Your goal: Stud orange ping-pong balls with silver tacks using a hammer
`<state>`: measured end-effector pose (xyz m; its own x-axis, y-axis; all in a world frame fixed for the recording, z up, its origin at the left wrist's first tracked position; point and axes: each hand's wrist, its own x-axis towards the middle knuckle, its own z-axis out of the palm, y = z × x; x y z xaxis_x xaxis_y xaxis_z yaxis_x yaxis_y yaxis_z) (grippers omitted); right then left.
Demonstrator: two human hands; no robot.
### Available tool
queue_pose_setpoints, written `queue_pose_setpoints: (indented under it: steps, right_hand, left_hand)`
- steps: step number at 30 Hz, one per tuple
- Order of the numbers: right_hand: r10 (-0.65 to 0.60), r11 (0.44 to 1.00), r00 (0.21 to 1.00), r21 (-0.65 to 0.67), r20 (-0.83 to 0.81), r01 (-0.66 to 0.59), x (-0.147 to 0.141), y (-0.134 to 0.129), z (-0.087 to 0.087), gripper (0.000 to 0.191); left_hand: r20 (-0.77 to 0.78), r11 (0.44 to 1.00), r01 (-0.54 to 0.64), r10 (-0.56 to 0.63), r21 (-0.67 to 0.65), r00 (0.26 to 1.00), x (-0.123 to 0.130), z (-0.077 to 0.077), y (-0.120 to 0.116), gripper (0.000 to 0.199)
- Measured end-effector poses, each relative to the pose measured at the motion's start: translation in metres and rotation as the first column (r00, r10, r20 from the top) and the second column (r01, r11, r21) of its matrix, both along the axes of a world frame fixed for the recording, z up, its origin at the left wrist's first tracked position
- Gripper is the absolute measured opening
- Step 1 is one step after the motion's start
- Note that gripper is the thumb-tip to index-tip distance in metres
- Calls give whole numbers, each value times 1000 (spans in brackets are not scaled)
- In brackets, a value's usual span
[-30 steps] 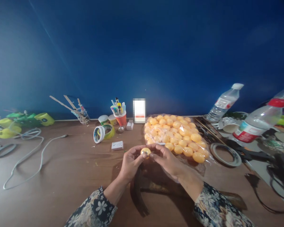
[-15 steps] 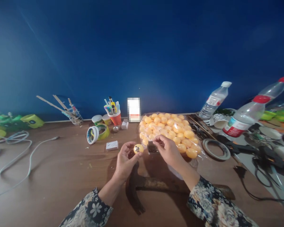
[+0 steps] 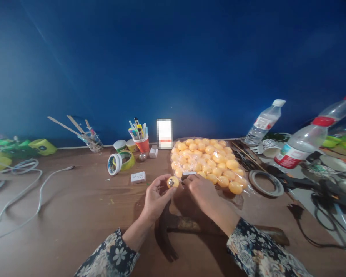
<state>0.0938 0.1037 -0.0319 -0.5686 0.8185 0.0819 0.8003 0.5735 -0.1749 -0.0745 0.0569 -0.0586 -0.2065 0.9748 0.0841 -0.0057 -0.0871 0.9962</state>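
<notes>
In my left hand [image 3: 156, 198], closed with thumb and fingertips around it, is a yellow-orange ball [image 3: 173, 182], most like a table tennis ball. Dark and shiny small pieces sit on its near face; their kind is too small to tell. Just to the right, my right hand [image 3: 202, 192] grips a small box [image 3: 189, 174] whose pale upper side shows. Its fingertips and the rest of the box are mostly hidden behind the hand. A claw hammer [image 3: 187, 224] lies on the table below both hands. Behind my right hand rests a clear bag of similar balls [image 3: 207, 157].
A small white box [image 3: 138, 177], tape rolls [image 3: 114, 164] and a cup of pens [image 3: 141, 143] stand left of centre. To the right are a tape ring [image 3: 266, 183], plastic bottles [image 3: 301, 146], scissors and a black plug [image 3: 295, 211]. A white cable [image 3: 40, 192] lies left.
The small box has been tilted in my right hand, so its dark inside no longer shows. The left hand still holds the ball, and the whole view has shifted slightly.
</notes>
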Motion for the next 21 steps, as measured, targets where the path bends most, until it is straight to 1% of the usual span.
queue_pose_setpoints:
  steps: [3,8,16,21]
  right_hand:
    - [-15,1000,1000,-15,0,15,0,0,-2,18]
    - [-41,998,999,-41,-32,40,2,-2,1,16]
    - [-21,996,996,-83,-82,14,3,-2,3,16]
    - [-21,995,992,-95,-123,10,3,-2,1,15]
  left_hand:
    - [11,1000,-22,22,-9,1000,1,2,0,41]
    - [16,999,-26,26,-20,1000,1,4,0,40]
    - [20,999,-36,37,-22,999,2,6,0,41]
    - [10,999,-38,39,-16,999,2,4,1,41]
